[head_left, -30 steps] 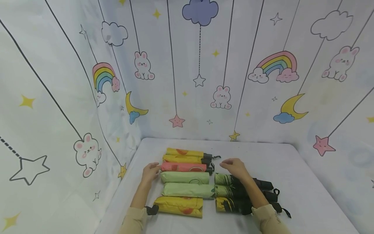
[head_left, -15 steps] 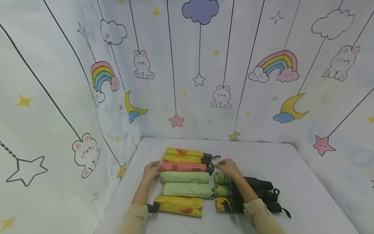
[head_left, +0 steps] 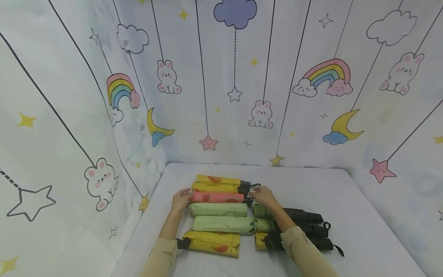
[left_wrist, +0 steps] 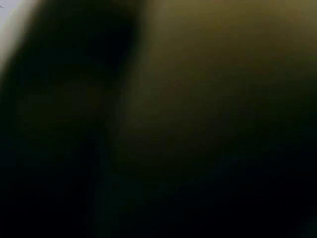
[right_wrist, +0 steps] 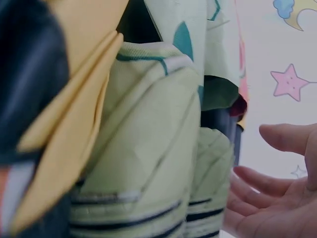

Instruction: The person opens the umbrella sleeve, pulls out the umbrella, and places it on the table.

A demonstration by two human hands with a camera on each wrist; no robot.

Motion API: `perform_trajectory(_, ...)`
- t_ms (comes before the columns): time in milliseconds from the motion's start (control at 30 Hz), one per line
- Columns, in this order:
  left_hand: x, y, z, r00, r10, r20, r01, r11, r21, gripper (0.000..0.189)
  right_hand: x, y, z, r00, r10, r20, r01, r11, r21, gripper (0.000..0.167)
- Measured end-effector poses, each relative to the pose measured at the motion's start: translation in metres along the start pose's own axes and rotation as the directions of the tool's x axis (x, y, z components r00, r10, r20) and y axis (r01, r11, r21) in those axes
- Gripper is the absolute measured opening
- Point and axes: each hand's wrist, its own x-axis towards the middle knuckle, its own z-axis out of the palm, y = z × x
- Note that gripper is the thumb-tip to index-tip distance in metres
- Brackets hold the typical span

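Folded umbrellas lie in a stacked row across the white table in the head view. My left hand (head_left: pixel 180 201) is at the left end of the pink-red umbrella (head_left: pixel 217 197), its fingertips touching or very near it. At that umbrella's dark handle end is my right hand (head_left: pixel 265 198), thumb and fingers apart in the right wrist view, with nothing held. Behind the pink-red one are two yellow umbrellas (head_left: pixel 218 179); in front are two pale green umbrellas (head_left: pixel 219 210) and another yellow umbrella (head_left: pixel 212 243). The left wrist view is too dark and blurred to show the fingers.
On the right, under and beside my right forearm, lie two green-and-black umbrellas (head_left: pixel 304 216) and a yellow-and-black umbrella (head_left: pixel 316 244) with a wrist strap. White cloth walls (head_left: pixel 235 130) printed with rabbits, stars and clouds enclose the table (head_left: pixel 349 200) at the back and sides.
My right hand has moved left, from above the green-and-black umbrellas to the handle end of the pink-red umbrella. The left hand has shifted slightly right; the umbrellas lie as before.
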Motion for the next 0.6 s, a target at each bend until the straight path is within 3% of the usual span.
perform_trajectory(367,0.015,-0.004,0.005,0.999,0.003,-0.037,-0.002,1.0,0.012,0.045,0.014,0.002,0.016,0.999,0.022,-0.044,-0.02,0.998,0.054,0.05)
perform_trajectory(600,0.014,0.001,0.008,1.0,0.007,-0.015,-0.006,0.999,0.043,0.048,0.019,0.003,0.017,0.999,0.007,-0.037,-0.005,0.999,0.054,0.048)
